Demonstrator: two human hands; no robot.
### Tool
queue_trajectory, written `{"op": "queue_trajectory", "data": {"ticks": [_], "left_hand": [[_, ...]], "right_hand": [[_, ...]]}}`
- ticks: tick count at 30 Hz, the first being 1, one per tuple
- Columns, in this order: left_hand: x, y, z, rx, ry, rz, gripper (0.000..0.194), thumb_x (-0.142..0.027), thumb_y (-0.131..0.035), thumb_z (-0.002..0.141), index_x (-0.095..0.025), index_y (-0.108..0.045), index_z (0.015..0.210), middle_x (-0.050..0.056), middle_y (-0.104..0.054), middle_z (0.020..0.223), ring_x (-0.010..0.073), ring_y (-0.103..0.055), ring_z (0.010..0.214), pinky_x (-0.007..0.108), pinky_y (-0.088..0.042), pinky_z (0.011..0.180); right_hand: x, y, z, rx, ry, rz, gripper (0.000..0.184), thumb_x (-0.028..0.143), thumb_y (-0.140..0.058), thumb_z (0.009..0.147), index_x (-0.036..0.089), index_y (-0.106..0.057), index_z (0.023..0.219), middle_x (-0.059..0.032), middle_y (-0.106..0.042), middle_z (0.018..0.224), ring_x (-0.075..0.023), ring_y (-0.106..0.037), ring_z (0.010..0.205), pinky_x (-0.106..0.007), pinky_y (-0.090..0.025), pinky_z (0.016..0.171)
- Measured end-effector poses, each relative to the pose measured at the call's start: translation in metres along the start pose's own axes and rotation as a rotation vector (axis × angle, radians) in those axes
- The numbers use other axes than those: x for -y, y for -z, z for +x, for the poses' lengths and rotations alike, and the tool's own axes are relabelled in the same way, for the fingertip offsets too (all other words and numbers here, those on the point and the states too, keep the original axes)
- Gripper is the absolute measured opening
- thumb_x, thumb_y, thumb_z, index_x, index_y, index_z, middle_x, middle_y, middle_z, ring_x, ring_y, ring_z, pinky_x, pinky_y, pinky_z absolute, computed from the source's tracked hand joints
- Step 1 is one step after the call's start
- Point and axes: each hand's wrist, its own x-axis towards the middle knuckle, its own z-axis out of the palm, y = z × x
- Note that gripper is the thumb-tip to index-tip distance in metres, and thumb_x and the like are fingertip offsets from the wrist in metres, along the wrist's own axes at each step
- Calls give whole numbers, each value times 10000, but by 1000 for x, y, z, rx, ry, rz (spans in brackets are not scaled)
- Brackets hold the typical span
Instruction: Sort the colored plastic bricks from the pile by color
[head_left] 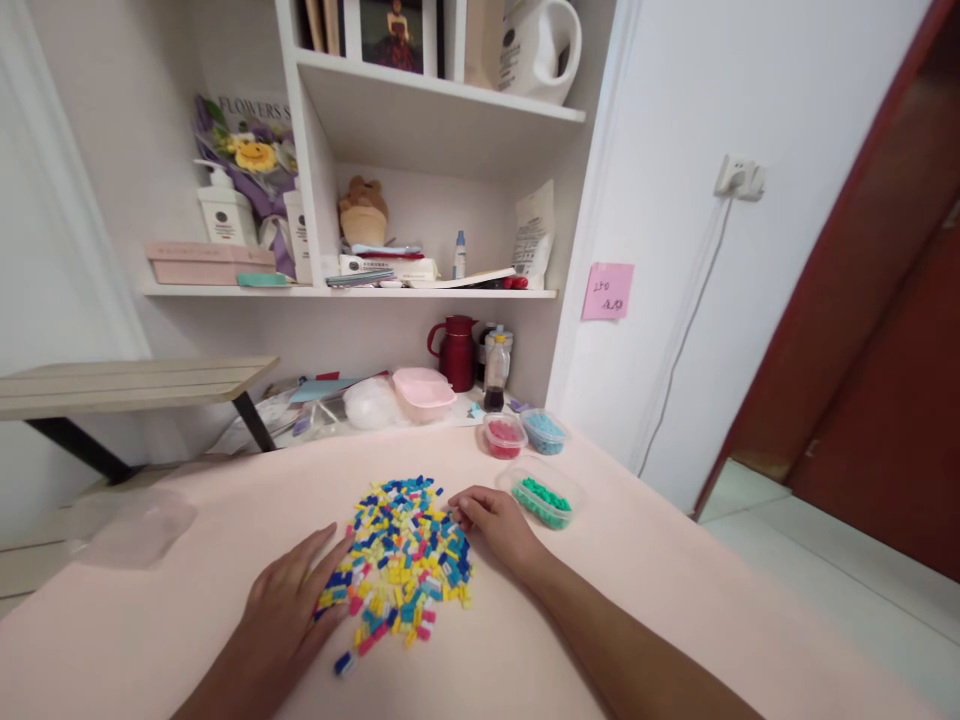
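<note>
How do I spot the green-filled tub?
On the pink tabletop, look right of the multicoloured pile, beside the right hand. There sits a clear tub; its green pieces set it apart from the red-filled tub and blue-filled tub behind.

Right hand [495,522] curls at the edge of the pile [409,550]; cannot tell whether the fingertips pinch a piece. Left hand [289,592] hides part of the pile. Both forearms [622,635] cut by bottom edge; photo frame [352,28] by top, bench [127,385] by left. Pink note's [608,288] lower writing illegible.
</note>
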Motion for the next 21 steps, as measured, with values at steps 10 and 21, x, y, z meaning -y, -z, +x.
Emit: {"op": "queue_trajectory", "data": {"ticks": [10, 21], "left_hand": [[4, -3, -1, 31, 57, 4, 534, -449, -431, 910, -401, -414, 1442, 18, -484, 1495, 259, -479, 1329, 446, -408, 1021], [-8, 9, 2, 4, 100, 2, 491, -413, -360, 936, -387, -460, 1416, 6, -539, 1447, 232, -508, 1301, 425, -417, 1011]], "right_hand": [[8, -4, -3, -103, 7, 1, 381, 534, -612, 771, 172, -713, 831, -22, -624, 657, -171, -539, 621, -306, -433, 639], [8, -6, -2, -94, -13, 22, 307, 464, -627, 764, 170, -708, 797, -17, -625, 646, -153, -513, 590, -285, -413, 597]]}}
